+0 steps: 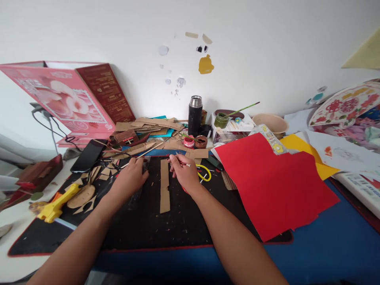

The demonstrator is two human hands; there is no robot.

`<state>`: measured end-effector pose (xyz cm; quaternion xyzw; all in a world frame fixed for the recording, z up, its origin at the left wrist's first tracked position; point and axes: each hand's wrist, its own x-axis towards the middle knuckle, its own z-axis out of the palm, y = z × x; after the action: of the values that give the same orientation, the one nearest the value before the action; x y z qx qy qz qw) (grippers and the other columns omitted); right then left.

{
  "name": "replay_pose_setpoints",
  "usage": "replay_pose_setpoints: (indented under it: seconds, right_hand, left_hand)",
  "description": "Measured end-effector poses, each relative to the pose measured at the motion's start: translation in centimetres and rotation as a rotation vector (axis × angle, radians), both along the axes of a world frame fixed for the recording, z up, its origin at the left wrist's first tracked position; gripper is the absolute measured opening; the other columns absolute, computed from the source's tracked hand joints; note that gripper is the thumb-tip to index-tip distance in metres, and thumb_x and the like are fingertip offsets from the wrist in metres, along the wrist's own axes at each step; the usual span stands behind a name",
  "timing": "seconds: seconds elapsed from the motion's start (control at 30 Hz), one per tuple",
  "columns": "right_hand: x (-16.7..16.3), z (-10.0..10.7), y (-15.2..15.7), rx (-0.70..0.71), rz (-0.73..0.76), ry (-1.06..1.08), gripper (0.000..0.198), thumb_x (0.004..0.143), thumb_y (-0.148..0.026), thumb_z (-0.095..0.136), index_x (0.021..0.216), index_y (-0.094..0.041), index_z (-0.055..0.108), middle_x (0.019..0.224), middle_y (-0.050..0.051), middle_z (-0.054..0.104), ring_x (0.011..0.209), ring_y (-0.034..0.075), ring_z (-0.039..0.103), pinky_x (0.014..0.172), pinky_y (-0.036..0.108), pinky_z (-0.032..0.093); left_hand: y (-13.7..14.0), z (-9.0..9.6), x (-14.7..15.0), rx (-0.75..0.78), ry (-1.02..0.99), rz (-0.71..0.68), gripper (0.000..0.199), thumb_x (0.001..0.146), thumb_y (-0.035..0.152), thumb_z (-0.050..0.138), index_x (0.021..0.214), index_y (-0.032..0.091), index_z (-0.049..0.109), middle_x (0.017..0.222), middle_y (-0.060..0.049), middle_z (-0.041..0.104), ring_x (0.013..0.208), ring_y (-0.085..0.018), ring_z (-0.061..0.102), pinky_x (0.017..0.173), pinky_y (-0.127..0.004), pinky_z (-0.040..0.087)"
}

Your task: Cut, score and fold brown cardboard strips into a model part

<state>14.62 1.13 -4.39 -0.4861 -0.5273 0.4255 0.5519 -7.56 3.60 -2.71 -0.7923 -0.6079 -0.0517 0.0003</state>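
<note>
A narrow strip of brown cardboard (165, 188) lies lengthwise on the black mat (190, 229), between my two hands. My left hand (134, 174) rests to its left, fingers bent down over a dark see-through strip (135, 200) that looks like a clear ruler. At the strip's upper right, my right hand (181, 170) pinches a slim reddish pencil (187, 164), whose light end shows past the fingers. Its tip is too small to make out. Scissors with a yellow handle (205, 173) lie just right of that hand.
A yellow glue gun (57, 204) and a phone (89, 155) lie left. Behind are cardboard scraps (154, 126), a black flask (195, 116), and paint jars (201, 141), (221, 120) with brushes. Red paper sheets (273, 182) cover the right side. A pink bag (74, 99) stands at back left.
</note>
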Motion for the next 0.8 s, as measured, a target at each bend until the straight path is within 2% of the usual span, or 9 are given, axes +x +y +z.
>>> replay_pose_setpoints:
  seconds: [0.1,0.2,0.27,0.4,0.47,0.53,0.67,0.73,0.8]
  right_hand:
    - [0.2,0.4,0.1,-0.001,-0.018,-0.004,0.043,0.105,-0.058,0.059,0.086,-0.022,0.072,0.063,-0.004,0.064,0.045,0.012,0.06,0.047,0.023,0.043]
    - [0.4,0.7,0.1,0.01,-0.026,0.008,0.043,0.105,-0.058,0.058,0.086,-0.022,0.072,0.063,-0.003,0.064,0.044,0.012,0.06,0.047,0.023,0.043]
    - [0.4,0.7,0.2,0.012,-0.028,0.011,0.044,0.104,-0.059,0.059,0.086,-0.022,0.073,0.063,-0.004,0.064,0.044,0.013,0.06,0.046,0.024,0.044]
    - [0.5,0.6,0.3,0.0,-0.031,0.021,0.045,0.104,-0.062,0.059,0.087,-0.022,0.072,0.063,-0.004,0.063,0.044,0.012,0.06,0.046,0.023,0.044]
    - [0.6,0.6,0.4,-0.002,-0.03,0.03,0.045,0.104,-0.062,0.059,0.087,-0.022,0.072,0.063,-0.004,0.063,0.044,0.012,0.06,0.045,0.023,0.044]
    - [0.6,0.6,0.4,-0.003,-0.027,0.038,0.045,0.104,-0.062,0.059,0.088,-0.022,0.073,0.063,-0.004,0.063,0.044,0.012,0.06,0.045,0.022,0.043]
    - [0.6,0.6,0.3,-0.009,-0.017,0.041,0.047,0.104,-0.063,0.059,0.089,-0.021,0.073,0.063,-0.004,0.064,0.045,0.012,0.06,0.045,0.022,0.044]
    - [0.5,0.5,0.2,-0.015,-0.015,0.031,0.046,0.104,-0.062,0.059,0.089,-0.021,0.073,0.063,-0.004,0.064,0.045,0.011,0.06,0.046,0.022,0.044]
    - [0.4,0.4,0.2,-0.026,-0.02,0.024,0.045,0.104,-0.062,0.06,0.088,-0.021,0.073,0.063,-0.004,0.064,0.044,0.011,0.059,0.046,0.022,0.043]
  left_hand:
    - [0.9,-0.6,-0.8,-0.017,-0.185,0.03,0.044,0.088,0.032,0.058,0.128,0.013,0.062,0.117,-0.02,0.071,0.114,-0.038,0.071,0.098,-0.048,0.057]
    - [1.4,-0.8,-1.4,-0.123,-0.381,0.072,0.05,0.081,0.039,0.064,0.126,0.017,0.063,0.099,-0.011,0.074,0.094,-0.034,0.074,0.088,-0.046,0.058]
    - [1.4,-0.7,-1.4,-0.191,-0.54,0.051,0.051,0.079,0.047,0.066,0.122,0.02,0.065,0.093,-0.007,0.075,0.087,-0.032,0.075,0.085,-0.045,0.059]
    - [1.6,-0.3,-0.6,-0.266,-0.813,-0.032,0.054,0.077,0.06,0.07,0.116,0.023,0.069,0.104,-0.007,0.08,0.099,-0.032,0.076,0.093,-0.045,0.058]
    - [1.9,0.0,0.0,-0.302,-0.86,-0.065,0.056,0.076,0.06,0.072,0.117,0.022,0.069,0.102,-0.007,0.08,0.099,-0.032,0.076,0.092,-0.045,0.057]
    - [2.4,0.2,0.6,-0.358,-0.899,-0.086,0.059,0.074,0.058,0.075,0.119,0.022,0.067,0.095,-0.005,0.079,0.094,-0.031,0.075,0.085,-0.043,0.057]
    - [3.5,0.7,1.6,-0.437,-0.913,-0.071,0.071,0.073,0.057,0.078,0.13,0.019,0.059,0.079,0.0,0.076,0.071,-0.024,0.07,0.068,-0.034,0.051]
    - [4.0,1.0,1.8,-0.452,-0.861,-0.083,0.072,0.076,0.059,0.077,0.132,0.017,0.061,0.074,0.001,0.074,0.066,-0.022,0.068,0.066,-0.032,0.049]
    - [4.3,1.3,2.0,-0.433,-0.803,-0.084,0.069,0.075,0.063,0.077,0.126,0.017,0.068,0.075,-0.002,0.076,0.069,-0.024,0.07,0.068,-0.033,0.05]
